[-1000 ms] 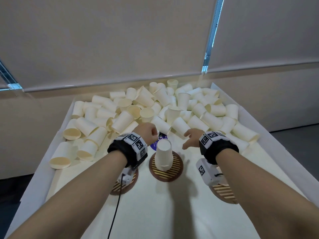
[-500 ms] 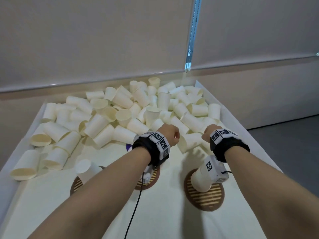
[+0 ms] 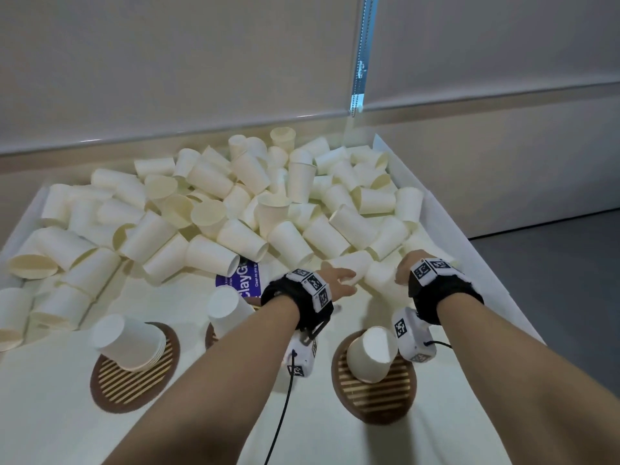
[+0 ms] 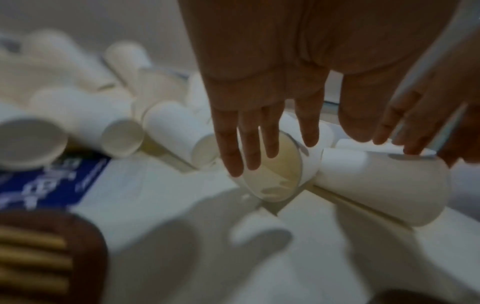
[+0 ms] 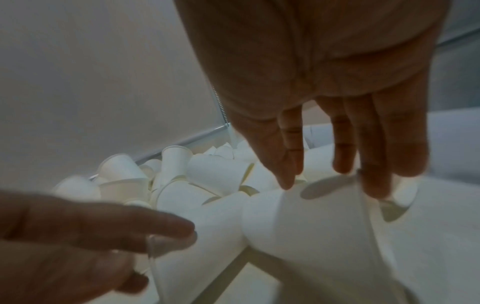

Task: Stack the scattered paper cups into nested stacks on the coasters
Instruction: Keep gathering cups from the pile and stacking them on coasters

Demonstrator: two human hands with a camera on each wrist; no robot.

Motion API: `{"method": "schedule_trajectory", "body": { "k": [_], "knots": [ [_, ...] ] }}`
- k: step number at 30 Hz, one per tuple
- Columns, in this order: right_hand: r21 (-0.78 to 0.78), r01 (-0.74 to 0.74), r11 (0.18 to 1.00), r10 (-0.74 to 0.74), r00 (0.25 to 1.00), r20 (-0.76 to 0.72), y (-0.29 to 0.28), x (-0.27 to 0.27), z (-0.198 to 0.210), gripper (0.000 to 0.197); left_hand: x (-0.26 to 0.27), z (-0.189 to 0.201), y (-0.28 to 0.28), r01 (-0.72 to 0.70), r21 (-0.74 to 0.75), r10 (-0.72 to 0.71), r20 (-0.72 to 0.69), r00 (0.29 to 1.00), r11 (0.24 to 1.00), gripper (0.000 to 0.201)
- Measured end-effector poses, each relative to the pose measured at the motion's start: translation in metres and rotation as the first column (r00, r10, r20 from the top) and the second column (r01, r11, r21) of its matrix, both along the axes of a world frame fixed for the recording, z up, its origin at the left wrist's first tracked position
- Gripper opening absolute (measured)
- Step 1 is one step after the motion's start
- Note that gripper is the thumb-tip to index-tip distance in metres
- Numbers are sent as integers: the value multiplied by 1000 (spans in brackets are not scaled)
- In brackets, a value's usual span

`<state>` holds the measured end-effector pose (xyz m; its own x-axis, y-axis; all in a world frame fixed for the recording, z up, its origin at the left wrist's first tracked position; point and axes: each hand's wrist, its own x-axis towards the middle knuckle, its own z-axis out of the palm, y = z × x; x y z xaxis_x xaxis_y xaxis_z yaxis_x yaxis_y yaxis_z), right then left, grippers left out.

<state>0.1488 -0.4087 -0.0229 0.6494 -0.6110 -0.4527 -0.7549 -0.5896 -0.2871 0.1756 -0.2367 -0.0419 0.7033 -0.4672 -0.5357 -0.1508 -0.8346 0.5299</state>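
Head view: we reach both hands for cups at the near edge of the pile.

Our left hand (image 3: 337, 280) has straight, spread fingers over a lying cup (image 4: 275, 174); our right hand (image 3: 407, 268) spreads over the next cup (image 3: 382, 278) at 3 o'clock. Neither hand holds yet. We should take each cup by its side, gently, then drop it straight over a stack (image 3: 370, 354) on a coaster (image 3: 372, 394) on the tabletop (image 3: 201, 441).

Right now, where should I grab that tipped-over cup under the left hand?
Grab the tipped cup around its wide rim end, coming straight down from above, where the left hand hovers. It lies on its side, mouth facing you, so its round wall is bare on top, and another cup crowds its right side.
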Motion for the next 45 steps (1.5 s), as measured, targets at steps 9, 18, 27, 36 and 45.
{"method": "schedule_trajectory", "body": {
  "k": [9,18,27,36,45],
  "knots": [
    [111,-40,993,25,990,139,-17,14,7,43,9,12,-5,-440,-360,534,225,815,823,19],
    [235,-52,971,-41,926,375,6,17,35,45,14,57,25,-569,-712,733,-113,671,411,42],
    [281,-443,852,267,827,495,71,15,62,23,1,71,43,-331,-667,356,-104,929,667,82],
    [546,-261,796,-62,862,503,71,16,55,49,-4,72,51,-491,-760,748,-9,664,426,56],
    [847,-165,506,-150,950,274,48,-4,69,26,-22,73,28,-621,-655,546,-359,757,431,69]
  ]
}}
